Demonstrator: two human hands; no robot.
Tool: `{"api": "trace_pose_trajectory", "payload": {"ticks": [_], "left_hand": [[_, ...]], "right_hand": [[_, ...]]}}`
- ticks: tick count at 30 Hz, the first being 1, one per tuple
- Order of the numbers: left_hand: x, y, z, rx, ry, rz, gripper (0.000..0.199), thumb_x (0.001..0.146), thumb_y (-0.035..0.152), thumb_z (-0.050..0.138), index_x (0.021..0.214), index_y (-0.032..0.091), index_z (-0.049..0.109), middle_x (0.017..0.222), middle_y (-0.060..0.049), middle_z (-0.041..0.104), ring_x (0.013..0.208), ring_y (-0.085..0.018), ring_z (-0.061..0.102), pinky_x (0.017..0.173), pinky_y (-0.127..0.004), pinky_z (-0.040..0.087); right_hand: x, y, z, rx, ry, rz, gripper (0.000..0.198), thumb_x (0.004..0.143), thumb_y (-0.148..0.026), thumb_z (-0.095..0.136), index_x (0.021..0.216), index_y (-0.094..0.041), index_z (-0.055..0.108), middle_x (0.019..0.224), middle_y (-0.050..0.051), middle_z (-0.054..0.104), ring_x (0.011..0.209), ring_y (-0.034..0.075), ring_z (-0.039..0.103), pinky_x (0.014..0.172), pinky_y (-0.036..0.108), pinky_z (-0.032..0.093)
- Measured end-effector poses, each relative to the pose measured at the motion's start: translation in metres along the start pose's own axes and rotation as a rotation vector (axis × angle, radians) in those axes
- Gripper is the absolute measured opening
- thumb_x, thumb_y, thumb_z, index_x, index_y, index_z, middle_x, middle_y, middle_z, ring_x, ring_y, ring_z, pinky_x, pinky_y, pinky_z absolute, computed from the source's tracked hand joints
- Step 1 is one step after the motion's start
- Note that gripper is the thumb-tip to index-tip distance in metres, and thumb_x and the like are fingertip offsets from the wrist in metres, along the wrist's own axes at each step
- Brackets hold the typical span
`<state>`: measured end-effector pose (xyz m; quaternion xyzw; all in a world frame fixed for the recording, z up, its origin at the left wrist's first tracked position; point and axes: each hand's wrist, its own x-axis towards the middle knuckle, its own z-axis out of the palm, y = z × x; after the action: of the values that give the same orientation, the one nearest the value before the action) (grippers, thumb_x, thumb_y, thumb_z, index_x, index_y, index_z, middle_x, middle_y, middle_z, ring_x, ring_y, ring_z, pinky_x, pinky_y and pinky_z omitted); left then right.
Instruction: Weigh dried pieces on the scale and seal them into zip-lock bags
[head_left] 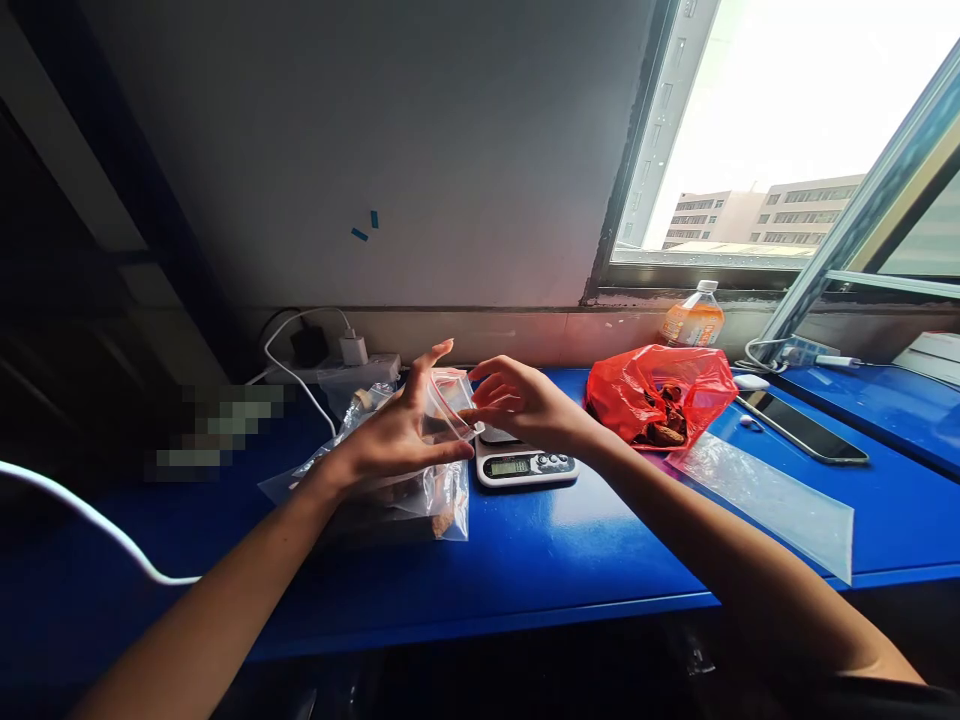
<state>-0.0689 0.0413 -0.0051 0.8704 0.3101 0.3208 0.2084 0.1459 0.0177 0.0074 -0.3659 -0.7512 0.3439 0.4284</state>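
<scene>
A clear zip-lock bag point(448, 408) with a red strip along its mouth is held up between both hands. My left hand point(390, 435) is around its near side, thumb and index finger spread wide at the mouth; the other fingers are largely hidden. With bent fingers, my right hand point(521, 400) grips the right edge of the mouth. Just beneath the right hand is a small white digital scale point(528, 470), its platform partly covered; the display digits are hard to read. More clear bags point(452, 505) with brown pieces inside lie under and behind my left hand.
Right of the scale, a red plastic bag point(622, 385) holds dark brown dried pieces point(666, 430). A flat clear bag point(780, 510), a phone point(806, 428) and an orange drink bottle point(694, 316) are nearby. A white charger point(353, 348) and cable stand at the back left.
</scene>
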Motion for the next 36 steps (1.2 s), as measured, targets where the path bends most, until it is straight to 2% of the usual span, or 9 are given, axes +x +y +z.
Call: {"api": "trace_pose_trajectory", "payload": {"ticks": [6,14,18,22,25,27,31,33,36], "left_hand": [[-0.001,0.008,0.006,0.023,-0.011,0.077,0.110,0.072,0.047,0.078,0.149,0.035,0.001,0.136,-0.015,0.046,0.127,-0.034,0.049,0.105,-0.058,0.041],[0.000,0.001,0.010,0.010,-0.041,0.107,0.103,0.072,0.044,0.078,0.147,0.037,0.008,0.133,-0.014,0.047,0.124,-0.034,0.050,0.087,-0.048,0.056],[0.001,0.000,0.012,0.079,0.134,0.096,0.106,0.071,0.045,0.079,0.146,0.034,0.005,0.134,-0.016,0.044,0.126,-0.035,0.047,0.086,-0.048,0.056],[0.003,0.000,0.019,0.129,0.348,0.127,0.106,0.070,0.047,0.080,0.143,0.030,0.005,0.138,-0.018,0.039,0.129,-0.034,0.044,0.100,-0.054,0.046],[0.004,0.002,0.018,0.138,0.365,0.158,0.113,0.061,0.053,0.084,0.142,0.030,0.008,0.148,-0.019,0.028,0.135,-0.036,0.037,0.109,-0.057,0.036],[0.005,0.005,0.011,0.059,0.326,0.087,0.114,0.058,0.060,0.082,0.142,0.029,0.012,0.147,-0.019,0.032,0.136,-0.038,0.037,0.109,-0.058,0.035],[0.005,0.015,-0.009,-0.368,0.249,-0.167,0.071,0.082,0.059,0.062,0.136,0.022,0.034,0.110,-0.012,0.063,0.104,-0.028,0.062,0.085,-0.043,0.053],[0.006,0.018,-0.015,-0.501,0.219,-0.250,0.047,0.084,0.050,0.062,0.118,0.019,0.052,0.092,-0.007,0.064,0.081,-0.019,0.063,0.070,-0.031,0.052],[0.006,0.019,-0.014,-0.521,0.187,-0.266,0.028,0.083,0.043,0.065,0.094,0.017,0.062,0.080,-0.002,0.059,0.071,-0.013,0.054,0.065,-0.024,0.046]], "right_hand": [[-0.006,0.013,0.017,0.101,0.044,-0.014,0.022,0.071,-0.015,0.064,0.093,-0.015,0.059,0.081,0.000,0.061,0.072,0.010,0.061,0.070,0.027,0.052],[-0.013,0.019,0.029,-0.067,0.126,0.041,0.015,0.071,-0.009,0.063,0.084,-0.016,0.061,0.081,0.000,0.062,0.072,0.009,0.057,0.068,0.025,0.046],[-0.019,0.014,0.029,-0.161,0.285,0.009,0.014,0.083,-0.030,0.062,0.084,-0.016,0.066,0.078,0.000,0.058,0.069,0.010,0.052,0.065,0.025,0.042],[-0.026,0.006,0.034,-0.126,0.236,-0.027,0.027,0.086,-0.044,0.058,0.088,-0.018,0.067,0.068,-0.003,0.047,0.063,0.009,0.045,0.058,0.023,0.036],[-0.025,0.001,0.033,-0.030,0.209,-0.028,0.024,0.086,-0.040,0.057,0.078,-0.017,0.061,0.062,-0.004,0.047,0.058,0.008,0.042,0.054,0.022,0.033],[-0.023,-0.002,0.027,0.060,0.269,-0.051,0.022,0.084,-0.037,0.057,0.076,-0.017,0.057,0.065,-0.004,0.051,0.058,0.008,0.045,0.055,0.022,0.036],[-0.022,-0.006,0.008,0.170,0.407,-0.103,0.017,0.081,-0.035,0.059,0.079,-0.018,0.055,0.071,-0.002,0.057,0.065,0.009,0.052,0.063,0.024,0.043],[-0.022,-0.007,0.002,0.165,0.422,-0.088,0.017,0.080,-0.035,0.058,0.078,-0.018,0.055,0.071,-0.002,0.058,0.066,0.009,0.054,0.064,0.025,0.045],[-0.024,-0.007,-0.002,0.176,0.409,-0.040,0.018,0.078,-0.036,0.059,0.079,-0.019,0.054,0.071,-0.002,0.058,0.064,0.010,0.056,0.060,0.025,0.048]]}}
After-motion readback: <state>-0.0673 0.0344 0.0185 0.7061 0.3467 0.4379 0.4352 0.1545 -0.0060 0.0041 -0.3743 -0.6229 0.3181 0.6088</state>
